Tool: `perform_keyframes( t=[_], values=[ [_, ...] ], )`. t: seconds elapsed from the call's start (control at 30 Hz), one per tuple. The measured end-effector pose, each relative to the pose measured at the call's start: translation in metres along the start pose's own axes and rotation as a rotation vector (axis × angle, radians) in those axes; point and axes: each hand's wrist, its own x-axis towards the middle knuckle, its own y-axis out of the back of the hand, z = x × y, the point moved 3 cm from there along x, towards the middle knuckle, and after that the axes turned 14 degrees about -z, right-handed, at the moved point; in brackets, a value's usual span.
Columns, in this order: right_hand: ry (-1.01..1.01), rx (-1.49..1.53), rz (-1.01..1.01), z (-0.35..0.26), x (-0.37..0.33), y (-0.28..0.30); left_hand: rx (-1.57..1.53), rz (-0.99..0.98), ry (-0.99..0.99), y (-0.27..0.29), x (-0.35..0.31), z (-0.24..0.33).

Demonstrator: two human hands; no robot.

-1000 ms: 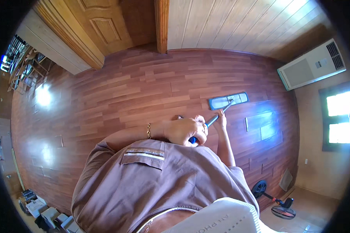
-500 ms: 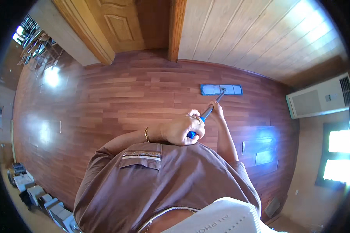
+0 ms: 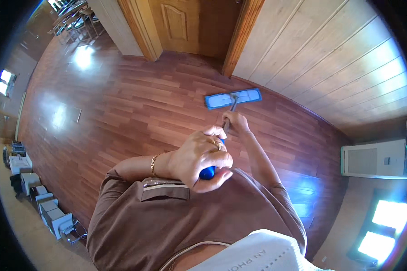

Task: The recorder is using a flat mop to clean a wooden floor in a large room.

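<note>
A flat mop with a wide blue-edged head (image 3: 233, 98) lies against the wooden floor, ahead of me and slightly right of centre. Its grey pole runs back toward my chest and ends in a blue grip (image 3: 207, 173). Around that grip, close to my body, my left hand (image 3: 201, 156) is closed; a gold ring and a gold chain bracelet show on it. Farther down the pole, nearer the mop head, my right hand (image 3: 236, 122) wraps around the shaft. Part of the pole between the hands is hidden by my left hand.
A wooden door (image 3: 192, 27) with its frame stands ahead, and a pale panelled wall (image 3: 312, 54) extends to the right. A white floor-standing air conditioner (image 3: 374, 159) is at far right. Several boxes (image 3: 47, 205) line the lower left; chairs (image 3: 79, 22) stand at far left.
The mop head has shifted left and tilted, its right end now farther away. My left hand has risen closer to view. The surroundings have turned as my head moved.
</note>
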Motion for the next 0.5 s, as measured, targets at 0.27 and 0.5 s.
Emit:
perform_keyframes(
  t=[0.27, 0.5],
  values=[
    [0.328, 0.048, -0.226, -0.077, 0.033, -0.009, 0.118, 0.148, -0.169, 0.005, 0.010, 0.037],
    [0.370, 1.196, -0.490, -0.094, -0.027, 0.051, 0.125, 0.038, 0.033, -0.025, 0.019, -0.031]
  ],
)
